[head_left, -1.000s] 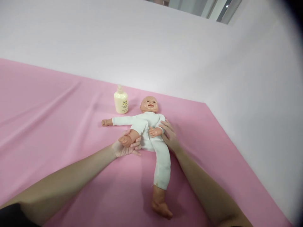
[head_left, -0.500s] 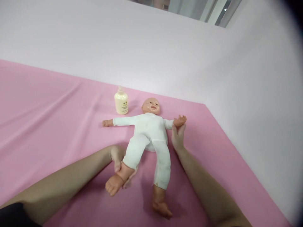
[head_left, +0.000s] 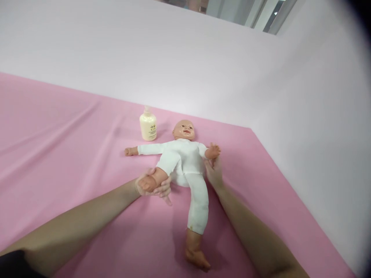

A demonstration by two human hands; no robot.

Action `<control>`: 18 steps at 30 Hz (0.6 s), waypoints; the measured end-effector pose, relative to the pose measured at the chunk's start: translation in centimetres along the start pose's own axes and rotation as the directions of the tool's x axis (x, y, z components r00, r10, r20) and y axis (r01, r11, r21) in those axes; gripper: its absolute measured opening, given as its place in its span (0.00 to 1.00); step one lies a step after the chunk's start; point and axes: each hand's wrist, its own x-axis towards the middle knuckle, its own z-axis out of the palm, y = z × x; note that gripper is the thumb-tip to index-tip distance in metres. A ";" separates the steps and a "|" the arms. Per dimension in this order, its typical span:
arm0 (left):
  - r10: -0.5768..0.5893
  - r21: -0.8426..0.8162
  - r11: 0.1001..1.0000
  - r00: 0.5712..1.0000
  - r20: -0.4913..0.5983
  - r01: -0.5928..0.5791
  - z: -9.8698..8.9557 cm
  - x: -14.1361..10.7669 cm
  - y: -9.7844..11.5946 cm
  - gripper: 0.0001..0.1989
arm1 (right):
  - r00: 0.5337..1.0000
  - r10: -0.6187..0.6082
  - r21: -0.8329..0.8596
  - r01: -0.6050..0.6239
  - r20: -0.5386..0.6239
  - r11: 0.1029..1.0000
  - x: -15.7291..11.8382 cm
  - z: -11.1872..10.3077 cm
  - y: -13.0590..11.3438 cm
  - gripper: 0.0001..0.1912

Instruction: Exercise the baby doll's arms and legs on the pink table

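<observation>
Doll lies face-up on the pink sheet; my left hand wraps its bent foot, and my right hand lightly pinches its wrist. Pushing the knee further may twist the body sideways; a swung arm could tip the lotion bottle nearby.

A pink sheet covers the near surface, lightly creased at left. White wall rises behind and right. Far top, a window shows.
</observation>
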 end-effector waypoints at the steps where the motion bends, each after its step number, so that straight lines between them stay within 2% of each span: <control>1: 0.037 -0.032 0.999 0.999 -0.018 -0.038 -0.1 0.1 0.1 0.25 | 0.996 -0.057 -0.041 0.060 0.076 0.997 -0.2 0.1 -0.4 0.24; 2: 0.048 -0.046 0.998 0.998 -0.032 -0.050 -0.1 0.2 0.2 0.24 | 0.981 -0.118 -0.083 0.131 0.153 0.988 -0.4 0.2 -0.8 0.22; 4: 0.103 -0.046 0.993 0.985 -0.137 -0.110 -0.1 0.4 0.4 0.23 | 0.929 -0.230 -0.154 0.282 0.291 0.947 -0.6 0.3 -1.2 0.20; 6: 0.112 -0.028 0.992 0.976 -0.185 -0.119 -0.1 0.5 0.4 0.24 | 0.880 -0.291 -0.201 0.384 0.375 0.901 -0.5 0.2 -1.4 0.20; 9: 0.109 0.004 0.994 0.973 -0.201 -0.110 -0.2 0.4 0.2 0.25 | 0.875 -0.289 -0.219 0.393 0.389 0.893 -0.5 0.1 -1.3 0.19; 12: 0.016 0.063 0.998 0.991 -0.134 -0.008 0.1 0.1 0.3 0.25 | 0.936 -0.186 -0.147 0.237 0.297 0.960 -0.6 0.3 -1.2 0.20; 15: -0.210 0.167 0.964 0.978 0.001 0.207 1.0 -0.3 0.6 0.25 | 0.997 0.018 0.051 -0.022 0.081 0.998 -0.6 0.6 -1.1 0.24; 16: -0.259 0.204 0.947 0.966 0.027 0.248 1.3 -0.3 0.7 0.24 | 0.997 0.082 0.134 -0.081 0.000 0.988 -0.4 0.6 -1.0 0.25; 18: -0.213 0.223 0.953 0.977 0.017 0.204 2.0 -0.1 0.8 0.21 | 0.969 0.197 0.277 -0.151 -0.147 0.949 0.0 0.5 -0.5 0.28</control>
